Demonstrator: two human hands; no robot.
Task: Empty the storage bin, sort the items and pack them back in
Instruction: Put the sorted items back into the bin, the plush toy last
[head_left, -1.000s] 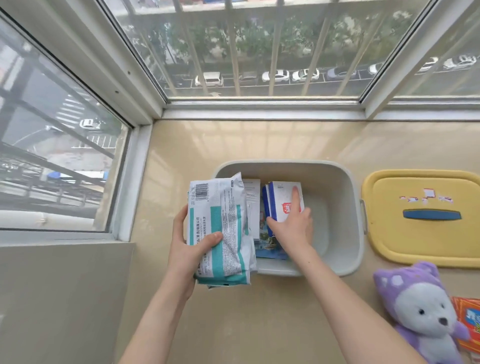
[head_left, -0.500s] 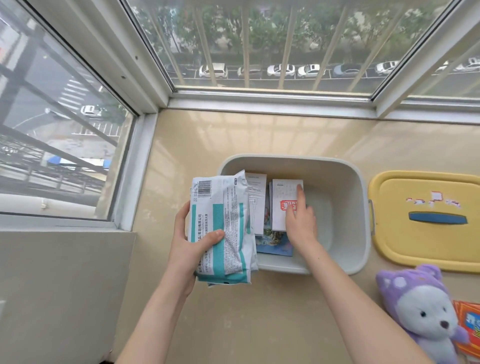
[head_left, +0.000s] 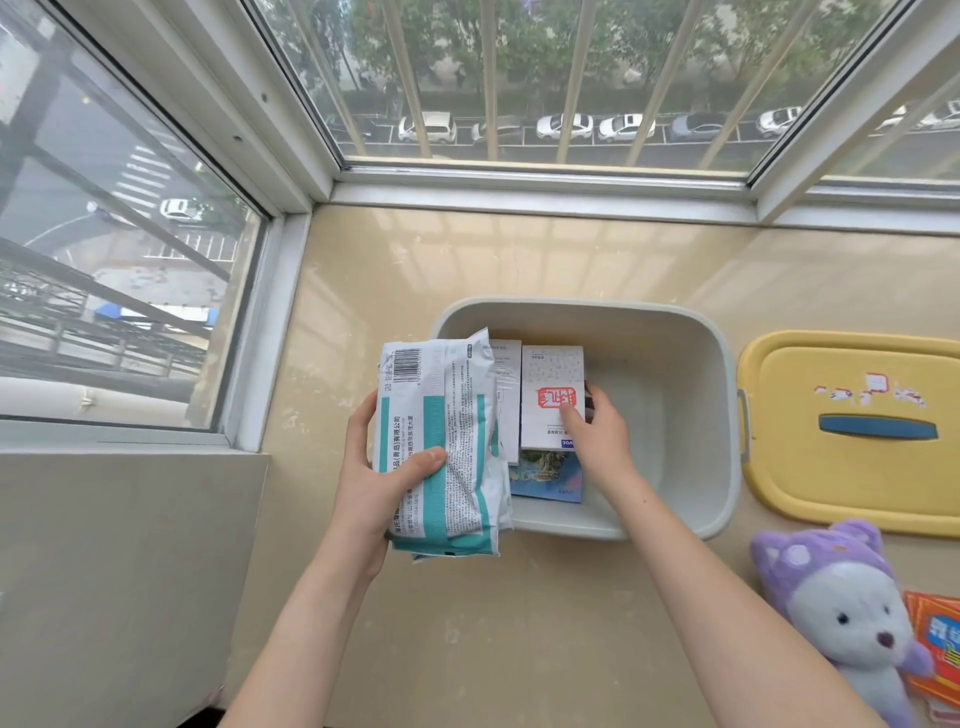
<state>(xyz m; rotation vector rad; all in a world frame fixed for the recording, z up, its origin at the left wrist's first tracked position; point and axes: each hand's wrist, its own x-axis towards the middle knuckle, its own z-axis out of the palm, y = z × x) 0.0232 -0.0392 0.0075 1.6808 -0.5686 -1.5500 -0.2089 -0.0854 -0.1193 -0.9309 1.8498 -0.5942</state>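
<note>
A grey storage bin (head_left: 691, 343) sits on the beige sill in front of me. My left hand (head_left: 369, 483) grips a white and teal packet (head_left: 441, 441), held upright over the bin's left rim. Inside the bin, my right hand (head_left: 597, 436) holds a white box with a red stamp mark (head_left: 550, 384) by its lower right edge. Another white box (head_left: 508, 384) lies just left of it, partly hidden by the packet. A blue picture card (head_left: 545, 475) lies flat beneath them on the bin floor.
The bin's yellow lid (head_left: 852, 483) with a blue handle lies right of the bin. A purple and white plush bear (head_left: 836, 608) sits at the lower right beside an orange packet (head_left: 935, 639). Window frames close off the sill at the left and back.
The white box with the red mark has been laid flat, face up, in the bin. My right hand slid from its top to its lower right edge. The packet stayed in my left hand.
</note>
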